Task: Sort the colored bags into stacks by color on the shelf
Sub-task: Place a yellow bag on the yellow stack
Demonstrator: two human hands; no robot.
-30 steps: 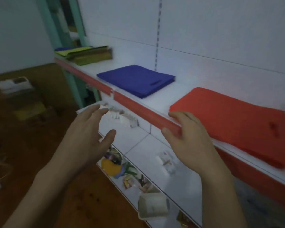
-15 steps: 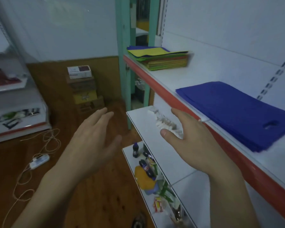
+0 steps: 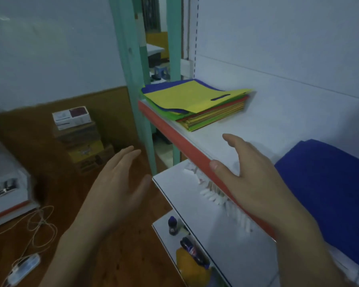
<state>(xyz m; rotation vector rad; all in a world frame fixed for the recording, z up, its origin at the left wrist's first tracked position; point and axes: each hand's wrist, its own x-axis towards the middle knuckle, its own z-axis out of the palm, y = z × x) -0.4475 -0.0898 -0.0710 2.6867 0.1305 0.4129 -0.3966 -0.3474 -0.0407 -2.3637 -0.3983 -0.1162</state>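
**Both hands empty, unsorted pile ahead**

My left hand (image 3: 116,183) and right hand (image 3: 255,183) are loose-fingered and hold nothing. The right is at the shelf (image 3: 222,131) lip. The mixed pile (image 3: 211,114) sits at twelve o'clock, with a yellow bag (image 3: 191,98) on top. The blue stack (image 3: 330,193) lies at three o'clock. The bags look thin, floppy and light, so I'd pinch the yellow one by its handle slot (image 3: 220,97) and peel it off alone.

Stacked boxes (image 3: 81,146) stand against the wall (image 3: 50,59); a white cable (image 3: 40,222) loops across the floor (image 3: 6,251).
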